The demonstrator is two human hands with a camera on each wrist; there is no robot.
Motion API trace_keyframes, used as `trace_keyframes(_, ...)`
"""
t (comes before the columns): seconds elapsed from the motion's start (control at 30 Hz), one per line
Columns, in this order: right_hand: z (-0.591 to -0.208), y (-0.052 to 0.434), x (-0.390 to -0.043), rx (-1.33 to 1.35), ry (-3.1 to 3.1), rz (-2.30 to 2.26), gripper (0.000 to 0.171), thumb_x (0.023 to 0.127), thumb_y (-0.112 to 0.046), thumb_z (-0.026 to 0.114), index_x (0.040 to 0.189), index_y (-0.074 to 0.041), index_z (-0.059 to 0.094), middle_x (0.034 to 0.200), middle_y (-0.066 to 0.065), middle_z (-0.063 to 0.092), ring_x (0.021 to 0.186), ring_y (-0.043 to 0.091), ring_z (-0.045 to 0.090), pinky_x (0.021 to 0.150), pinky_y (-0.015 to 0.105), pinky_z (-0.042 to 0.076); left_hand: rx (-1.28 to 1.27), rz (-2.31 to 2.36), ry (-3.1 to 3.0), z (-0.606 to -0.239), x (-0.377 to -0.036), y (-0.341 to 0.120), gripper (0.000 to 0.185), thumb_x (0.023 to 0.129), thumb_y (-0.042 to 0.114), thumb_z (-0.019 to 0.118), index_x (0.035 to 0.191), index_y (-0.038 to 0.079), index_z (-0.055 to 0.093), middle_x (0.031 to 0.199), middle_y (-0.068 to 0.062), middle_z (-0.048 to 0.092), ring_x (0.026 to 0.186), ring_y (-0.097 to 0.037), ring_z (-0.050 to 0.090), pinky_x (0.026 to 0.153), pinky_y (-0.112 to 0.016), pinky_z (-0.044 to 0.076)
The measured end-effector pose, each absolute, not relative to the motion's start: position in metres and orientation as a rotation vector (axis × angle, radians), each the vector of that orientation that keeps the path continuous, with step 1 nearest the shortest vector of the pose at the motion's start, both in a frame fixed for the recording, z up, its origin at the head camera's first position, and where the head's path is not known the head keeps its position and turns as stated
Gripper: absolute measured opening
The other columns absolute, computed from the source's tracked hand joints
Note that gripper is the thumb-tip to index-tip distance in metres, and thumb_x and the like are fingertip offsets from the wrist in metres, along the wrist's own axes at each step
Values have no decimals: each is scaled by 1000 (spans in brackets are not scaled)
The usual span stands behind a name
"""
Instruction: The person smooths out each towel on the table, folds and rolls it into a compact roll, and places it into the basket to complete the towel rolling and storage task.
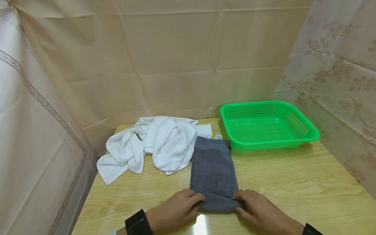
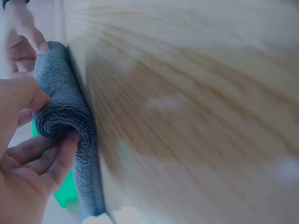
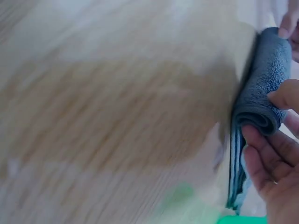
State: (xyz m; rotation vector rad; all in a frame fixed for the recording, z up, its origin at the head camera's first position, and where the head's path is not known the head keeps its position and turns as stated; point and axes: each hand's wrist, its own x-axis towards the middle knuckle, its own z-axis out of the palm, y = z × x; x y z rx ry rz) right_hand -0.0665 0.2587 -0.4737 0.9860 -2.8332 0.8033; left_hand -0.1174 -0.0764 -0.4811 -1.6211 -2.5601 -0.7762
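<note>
A dark grey towel (image 1: 213, 166) lies lengthwise on the table, its near end curled into a roll. My left hand (image 1: 180, 209) grips the left end of that roll, thumb on top and fingers beneath. At the right end my right hand (image 1: 259, 210) pinches the roll the same way. In the left wrist view the rolled towel (image 2: 63, 88) shows a spiral edge between thumb and fingers. The right wrist view has the roll (image 3: 266, 79) over flat stacked layers, with the fingers (image 3: 264, 151) tucked under its end.
Crumpled white towels (image 1: 170, 140) lie at the back left, against the grey towel's far left side. A green plastic basket (image 1: 270, 145) stands at the back right, close to its far right corner. A small white tag (image 1: 218, 136) shows behind it. Cloth curtains (image 1: 176, 58) surround the wooden table (image 1: 293, 182).
</note>
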Motion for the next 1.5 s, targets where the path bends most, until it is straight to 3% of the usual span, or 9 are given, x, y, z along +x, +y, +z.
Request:
trace_keyframes(0.2, -476, 260, -76, 841, -2852, 1184, 19, 101, -18, 70, 115, -23, 58, 98, -13, 72, 82, 0, 66, 67, 27, 51, -1418, -1219, -2658, -485, -128, -74, 7, 100, 11, 64, 101, 16, 59, 95, 8, 54, 82, 1, 53, 71, -14, 48)
trace_keyframes(0.33, -480, 258, -78, 751, -2794, 1293, 16, 98, -13, 71, 108, -22, 63, 91, -13, 72, 72, 0, 63, 59, 24, 49, -1363, -1282, -2677, -482, -133, -71, 7, 100, 10, 63, 101, 16, 62, 97, 5, 54, 84, -1, 53, 72, -16, 50)
trace_keyframes(0.6, -479, 248, -86, 947, -2597, 677, 20, 81, -3, 85, 87, -21, 76, 98, -10, 55, 85, 3, 51, 68, 21, 47, -1427, -840, -2612, -476, -133, -69, 10, 96, 9, 69, 95, 19, 73, 95, 8, 53, 80, -1, 47, 70, -11, 41)
trace_keyframes(0.7, -477, 247, -84, 1036, -2572, 516, 12, 84, -22, 86, 92, -16, 78, 100, -11, 52, 88, 3, 44, 70, 24, 45, -1503, -637, -2556, -475, -130, -69, 3, 94, 19, 74, 93, 18, 71, 103, 6, 56, 88, -6, 46, 74, -16, 39)
trace_keyframes(0.8, -476, 248, -80, 1078, -2599, 420, 29, 87, -36, 84, 104, -13, 78, 106, -11, 54, 94, 3, 44, 76, 28, 46, -1546, -457, -2513, -474, -127, -68, 17, 89, 26, 80, 95, 17, 67, 107, 6, 57, 93, -9, 47, 74, -20, 36)
trace_keyframes(1.0, -479, 249, -82, 1100, -2550, 297, 37, 77, -21, 89, 108, -6, 77, 104, -5, 61, 92, 10, 53, 78, 32, 49, -1494, -308, -2406, -478, -125, -65, 16, 87, 18, 80, 97, 14, 68, 98, 4, 58, 92, -11, 53, 77, -24, 43)
trace_keyframes(1.2, -478, 251, -85, 952, -2731, 597, 29, 87, -15, 81, 114, -11, 71, 100, -8, 63, 84, 2, 53, 67, 25, 50, -1452, -619, -2572, -478, -127, -69, 17, 95, 13, 69, 111, 10, 64, 96, 4, 58, 87, -8, 55, 77, -21, 48)
trace_keyframes(1.33, -475, 251, -87, 819, -2857, 1041, 27, 95, -13, 73, 117, -18, 58, 93, -12, 64, 73, -3, 55, 60, 23, 49, -1397, -938, -2739, -477, -132, -72, 23, 102, 15, 60, 124, 17, 58, 97, 9, 60, 83, -2, 54, 73, -17, 47)
trace_keyframes(1.5, -474, 251, -92, 758, -2872, 1307, 13, 102, -15, 67, 109, -19, 57, 77, -15, 61, 59, -1, 49, 52, 23, 45, -1278, -1151, -2729, -478, -135, -71, 17, 102, 12, 60, 117, 20, 63, 97, 10, 62, 80, 1, 55, 70, -17, 48)
